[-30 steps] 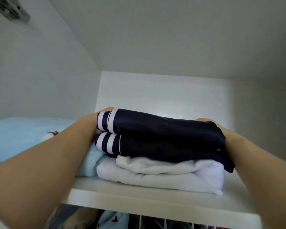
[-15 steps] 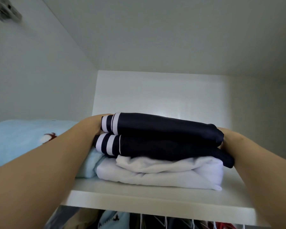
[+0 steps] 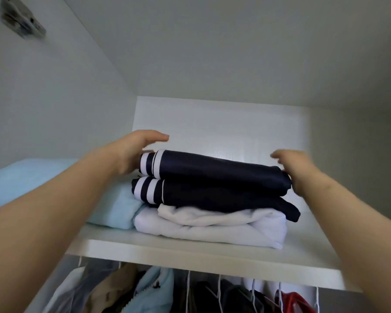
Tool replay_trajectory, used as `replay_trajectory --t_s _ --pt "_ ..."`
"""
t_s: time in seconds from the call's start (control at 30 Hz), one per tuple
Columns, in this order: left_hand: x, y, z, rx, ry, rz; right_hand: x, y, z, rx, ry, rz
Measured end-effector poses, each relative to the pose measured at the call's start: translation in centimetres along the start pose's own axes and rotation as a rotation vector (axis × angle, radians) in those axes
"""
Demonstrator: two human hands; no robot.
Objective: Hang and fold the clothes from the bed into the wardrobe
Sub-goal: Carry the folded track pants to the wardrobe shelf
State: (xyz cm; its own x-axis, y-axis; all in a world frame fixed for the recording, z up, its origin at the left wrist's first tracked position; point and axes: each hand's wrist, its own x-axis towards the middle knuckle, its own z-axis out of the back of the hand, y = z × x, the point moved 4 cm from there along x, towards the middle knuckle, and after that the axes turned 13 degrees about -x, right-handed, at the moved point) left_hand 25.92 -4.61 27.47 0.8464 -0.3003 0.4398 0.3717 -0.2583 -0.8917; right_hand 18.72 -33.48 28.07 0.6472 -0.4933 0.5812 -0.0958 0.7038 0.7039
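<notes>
Left hand (image 3: 134, 152) and right hand (image 3: 297, 169), fingers loosely spread, gripping nothing, flank the folded navy garment (image 3: 212, 172).

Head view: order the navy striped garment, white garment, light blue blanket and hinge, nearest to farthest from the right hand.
1. navy striped garment, beside the right hand
2. white garment, just below
3. light blue blanket, far left
4. hinge, upper left
</notes>
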Motion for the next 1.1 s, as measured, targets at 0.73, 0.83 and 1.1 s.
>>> replay_trajectory --t_s 0.73,0.83,1.1 --pt "-0.3 3.0 -5.1 1.296 0.083 -0.284 -5.3 3.4 -6.6 -0.759 0.457 0.261" --pt "-0.6 3.3 -5.1 1.304 0.083 -0.299 -6.1 3.2 -6.6 -0.849 0.391 0.262" --pt "-2.6 3.0 -4.9 1.29 0.061 -0.336 -11.3 3.7 -4.9 -0.853 0.144 0.199"
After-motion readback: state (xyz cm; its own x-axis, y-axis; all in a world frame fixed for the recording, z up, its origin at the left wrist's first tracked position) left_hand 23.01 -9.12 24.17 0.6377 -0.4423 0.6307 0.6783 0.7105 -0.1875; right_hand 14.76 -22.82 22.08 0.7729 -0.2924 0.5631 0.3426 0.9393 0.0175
